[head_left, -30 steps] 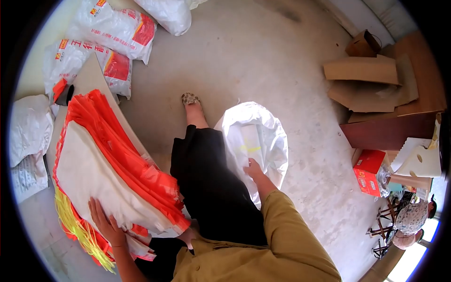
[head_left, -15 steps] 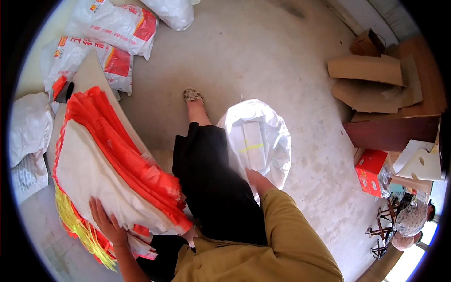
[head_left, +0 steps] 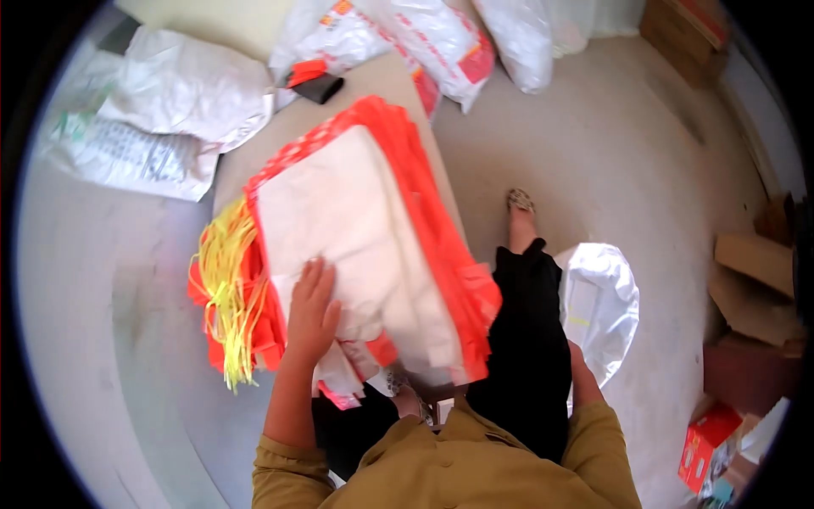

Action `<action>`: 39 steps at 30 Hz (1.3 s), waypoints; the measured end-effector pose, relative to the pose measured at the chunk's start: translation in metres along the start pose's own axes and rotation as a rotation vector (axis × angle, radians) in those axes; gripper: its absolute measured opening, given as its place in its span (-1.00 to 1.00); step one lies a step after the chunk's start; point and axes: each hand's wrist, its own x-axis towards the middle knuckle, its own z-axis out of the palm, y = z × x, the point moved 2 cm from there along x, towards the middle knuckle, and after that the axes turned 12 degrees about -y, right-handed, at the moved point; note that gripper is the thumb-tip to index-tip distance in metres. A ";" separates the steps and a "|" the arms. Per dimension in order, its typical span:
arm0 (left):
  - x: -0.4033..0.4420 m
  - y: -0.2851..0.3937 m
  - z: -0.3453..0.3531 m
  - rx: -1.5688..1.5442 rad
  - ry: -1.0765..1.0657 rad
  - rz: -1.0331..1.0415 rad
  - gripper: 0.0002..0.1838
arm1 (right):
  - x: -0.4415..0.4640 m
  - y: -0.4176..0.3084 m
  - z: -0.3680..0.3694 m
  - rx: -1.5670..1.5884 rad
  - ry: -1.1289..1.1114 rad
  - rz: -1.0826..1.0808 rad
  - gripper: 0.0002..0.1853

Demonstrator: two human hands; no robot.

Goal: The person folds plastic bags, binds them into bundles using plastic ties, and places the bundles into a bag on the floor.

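Observation:
My left hand (head_left: 314, 312) lies flat, fingers stretched out, on top of a thick stack of white and red fabric sheets (head_left: 339, 204). Yellow strings (head_left: 231, 288) hang in a bundle off the stack's left side. Along the stack's right side, several red layers show their folded edges. My right forearm (head_left: 583, 377) reaches down beside my leg to a white plastic sack (head_left: 623, 293) on the floor. That hand is hidden at the sack, so its fingers do not show. Inside the sack, pale packs with a yellow band (head_left: 579, 321) are faintly visible.
The stack rests on a narrow beige bench or board (head_left: 373, 81). A black and red item (head_left: 318, 83) lies at its far end. White sacks (head_left: 195, 85) stand behind and to the left. Cardboard (head_left: 755, 263) and a red box (head_left: 708, 445) are at the right.
My view has swung left, so the stack and the sack appear further right. My left hand stays flat on the stack, and my right arm stays down at the sack.

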 end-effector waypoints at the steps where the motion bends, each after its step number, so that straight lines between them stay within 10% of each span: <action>1: -0.003 0.002 -0.007 -0.043 0.000 -0.007 -0.38 | 0.002 -0.003 -0.011 -0.022 0.048 -0.009 -0.65; 3: -0.010 0.003 -0.020 -0.141 -0.004 -0.013 -0.42 | 0.005 -0.002 -0.035 -0.066 0.147 -0.016 -0.66; 6: -0.023 -0.006 -0.033 -0.123 0.021 -0.025 -0.45 | -0.034 -0.090 -0.093 0.747 0.475 -0.030 -0.54; 11: -0.042 -0.036 -0.023 -0.091 0.059 -0.018 -0.46 | -0.074 -0.306 -0.181 0.488 0.626 -0.347 -0.57; 20: -0.045 -0.051 -0.024 -0.184 0.190 0.024 -0.51 | -0.100 -0.622 -0.111 -0.734 0.123 -0.915 -0.36; 39: -0.016 -0.097 -0.028 -0.373 0.306 0.119 -0.48 | 0.024 -0.708 -0.081 -1.127 0.118 -0.854 -0.29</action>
